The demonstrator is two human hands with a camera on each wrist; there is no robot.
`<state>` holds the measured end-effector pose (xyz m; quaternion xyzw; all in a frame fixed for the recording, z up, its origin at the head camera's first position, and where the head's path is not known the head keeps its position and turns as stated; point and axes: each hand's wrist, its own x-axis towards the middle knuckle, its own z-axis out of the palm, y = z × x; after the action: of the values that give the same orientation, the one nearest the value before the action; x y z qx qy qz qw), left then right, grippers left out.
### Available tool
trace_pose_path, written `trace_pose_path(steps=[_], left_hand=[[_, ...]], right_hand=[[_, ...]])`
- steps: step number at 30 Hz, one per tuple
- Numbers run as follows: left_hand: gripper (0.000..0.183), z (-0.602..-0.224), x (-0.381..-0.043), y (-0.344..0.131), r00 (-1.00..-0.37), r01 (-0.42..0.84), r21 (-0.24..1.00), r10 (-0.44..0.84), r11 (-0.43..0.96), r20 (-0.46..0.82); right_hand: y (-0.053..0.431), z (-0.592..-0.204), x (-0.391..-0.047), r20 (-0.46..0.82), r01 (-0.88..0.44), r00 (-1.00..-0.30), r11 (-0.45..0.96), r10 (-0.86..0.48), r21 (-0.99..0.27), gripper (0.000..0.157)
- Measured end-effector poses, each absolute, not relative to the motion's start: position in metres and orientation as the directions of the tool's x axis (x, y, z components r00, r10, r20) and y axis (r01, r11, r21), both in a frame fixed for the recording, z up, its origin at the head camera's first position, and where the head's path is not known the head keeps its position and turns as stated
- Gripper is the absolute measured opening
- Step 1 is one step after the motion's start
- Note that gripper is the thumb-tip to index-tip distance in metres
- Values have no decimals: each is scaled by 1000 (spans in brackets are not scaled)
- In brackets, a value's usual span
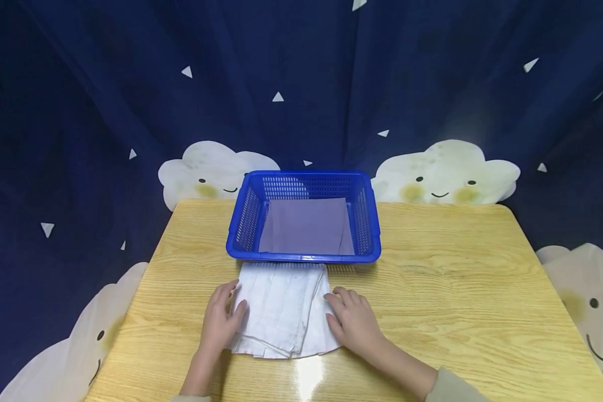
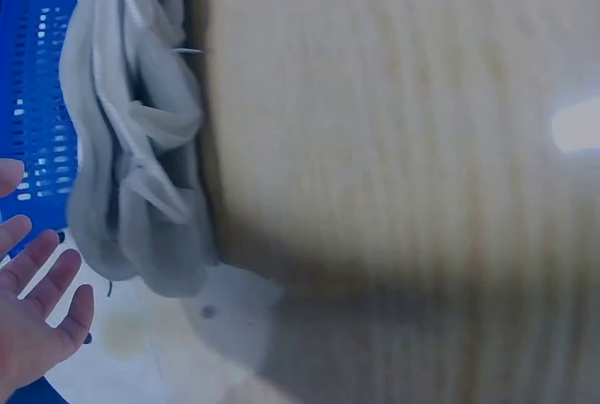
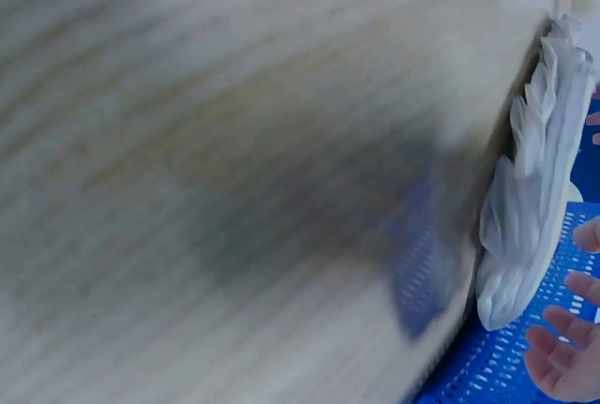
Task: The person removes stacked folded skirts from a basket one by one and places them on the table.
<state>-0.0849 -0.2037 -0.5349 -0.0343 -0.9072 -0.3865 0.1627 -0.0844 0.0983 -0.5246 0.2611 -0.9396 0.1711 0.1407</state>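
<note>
Cloth [image 1: 273,307]: white, folded in layers, lying flat on the bench [image 1: 457,279], just in front of the blue basket [image 1: 301,258]
Cloth layers: creases running lengthwise down the upper layer, an underlying part spreading out at the right, near edge uneven; in both wrist views its side shows as a stack of loose, wavy folds
Left hand [image 1: 221,321]: at the cloth's left side, fingers relaxed and parted, thumb reaching over the edge; released, grasping nothing; whether the thumb touches the cloth cannot be told
Right hand [image 1: 354,324]: at the cloth's right side, fingers loosely bent and parted, tips at the edge; released, grasping nothing; contact with the cloth likewise cannot be told
Blue basket: plastic, rectangular, open-topped, walls perforated; standing on the bench beyond the cloth, its near rim close to the cloth's far edge
Mauve fabric [image 1: 306,226]: one folded piece, laid flat on the bottom inside the basket
Bench: pale wood grain, with a bright reflection [image 1: 310,377] on the near side of the cloth
Curtain [image 1: 301,67]: dark blue, behind the bench and at both sides, patterned with small white triangles and smiling white clouds [image 1: 447,173]
Sleeves [image 1: 454,388]: pale, one on each forearm, at the lower border of the head view
</note>
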Motion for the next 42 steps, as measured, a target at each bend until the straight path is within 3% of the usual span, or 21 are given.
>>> trace_pose_path(steps=[32,42], left_hand=[[50,-481,-132,-178,-851,404,659,-3,635,525],[46,-474,-150,-173,-858,399,650,13,647,514]], right_hand=[[108,-478,-132,492,-519,-808,788,-324,-332,35],[106,-475,-146,497,-476,-828,794,-260,-378,32]])
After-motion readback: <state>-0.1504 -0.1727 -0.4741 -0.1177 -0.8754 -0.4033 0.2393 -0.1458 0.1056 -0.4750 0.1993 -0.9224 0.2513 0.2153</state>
